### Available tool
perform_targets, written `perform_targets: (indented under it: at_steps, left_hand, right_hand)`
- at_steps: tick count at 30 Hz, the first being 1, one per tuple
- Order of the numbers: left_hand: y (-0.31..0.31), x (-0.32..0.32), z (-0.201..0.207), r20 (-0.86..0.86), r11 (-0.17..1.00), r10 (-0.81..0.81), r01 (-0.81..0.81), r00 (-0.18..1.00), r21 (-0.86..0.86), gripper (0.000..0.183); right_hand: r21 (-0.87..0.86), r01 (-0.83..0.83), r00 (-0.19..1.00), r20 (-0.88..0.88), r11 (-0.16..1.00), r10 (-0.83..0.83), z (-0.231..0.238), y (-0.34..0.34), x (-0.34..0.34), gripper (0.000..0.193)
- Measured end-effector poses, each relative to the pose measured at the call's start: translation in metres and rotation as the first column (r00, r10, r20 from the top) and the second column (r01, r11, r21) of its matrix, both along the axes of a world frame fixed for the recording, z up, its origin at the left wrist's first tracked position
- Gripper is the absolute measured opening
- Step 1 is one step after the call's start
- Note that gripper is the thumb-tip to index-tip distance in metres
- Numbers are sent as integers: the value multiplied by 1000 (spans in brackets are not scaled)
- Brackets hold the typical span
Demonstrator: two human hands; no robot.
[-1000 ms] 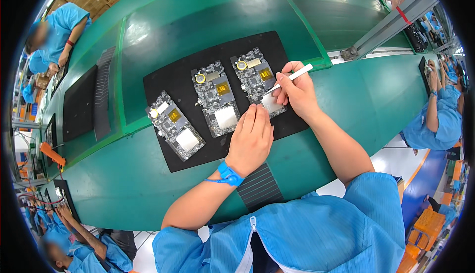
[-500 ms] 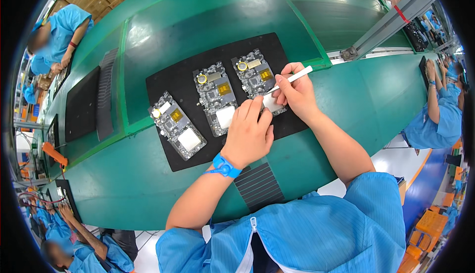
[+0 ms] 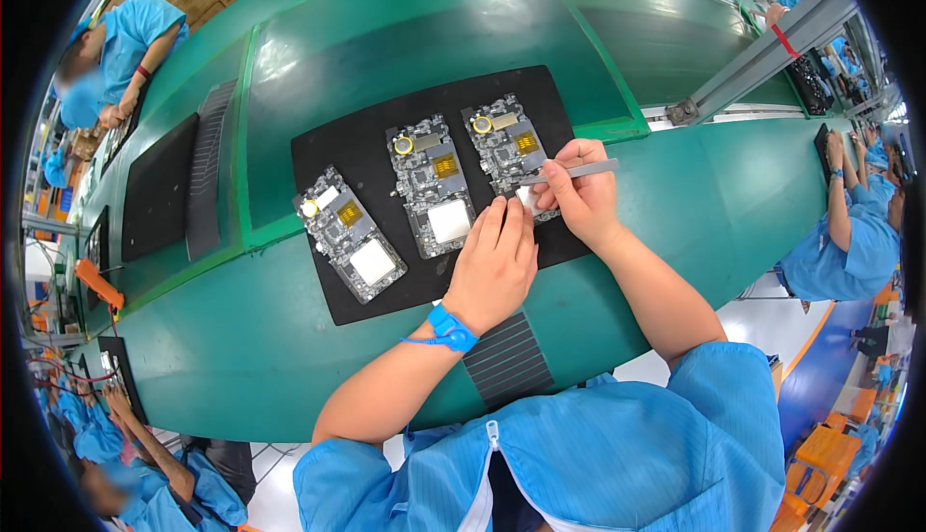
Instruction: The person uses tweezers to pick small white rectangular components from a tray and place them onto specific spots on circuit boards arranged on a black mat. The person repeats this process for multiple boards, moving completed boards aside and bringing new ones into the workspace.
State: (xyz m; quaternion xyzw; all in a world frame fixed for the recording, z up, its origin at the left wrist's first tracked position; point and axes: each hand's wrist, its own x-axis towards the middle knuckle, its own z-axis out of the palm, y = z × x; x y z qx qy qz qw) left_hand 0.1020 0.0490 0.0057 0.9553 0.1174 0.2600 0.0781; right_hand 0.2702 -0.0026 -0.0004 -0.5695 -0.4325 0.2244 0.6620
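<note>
Three dark circuit boards lie on a black mat (image 3: 371, 170): a left board (image 3: 349, 233), a middle board (image 3: 429, 185) and a right board (image 3: 502, 146). Each carries a round yellow-ringed part, a gold patch and a white rectangle near its lower end. Pinched in my right hand (image 3: 584, 199) is a pair of grey metal tweezers (image 3: 593, 168), the tip over the right board just above its white pad (image 3: 528, 199). My left hand (image 3: 497, 262) lies with fingers stretched out, fingertips at that board's lower left edge. My hands partly cover the board's lower end.
The mat lies on a green table (image 3: 675, 204). A blue wrist strap (image 3: 449, 327) circles my left wrist. A dark striped strip (image 3: 506, 363) lies near the table's front edge. At left are another black mat (image 3: 159, 194) and an orange tool (image 3: 99, 284). Co-workers in blue sit around.
My left fingers have straightened and shifted slightly along the right board's edge. The tweezers have turned closer to level, their back end lower. The boards keep their places on the mat.
</note>
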Motion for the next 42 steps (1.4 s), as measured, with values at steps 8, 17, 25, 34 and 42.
perform_targets:
  at_steps: [8,17,25,34,42]
  left_hand:
    - [2,0,-1,1,1000,-15,15,1000,-14,47]
    - [-28,-70,32,-162,981,-152,129,975,-147,36]
    - [-53,-131,13,-169,989,-101,80,980,-125,33]
    - [-44,-127,15,-186,970,-200,167,962,-179,31]
    - [-41,-127,13,-179,965,-227,197,957,-171,31]
  right_hand:
    - [3,43,972,232,999,-42,-8,1,1,14]
    - [-219,19,923,-371,976,-101,36,-34,-35,19]
    - [-363,-133,948,-318,922,11,8,-88,-112,22]
    - [-400,-93,967,-253,912,-12,6,-85,-116,23]
    - [-442,-108,968,-251,891,-7,10,-83,-114,22]
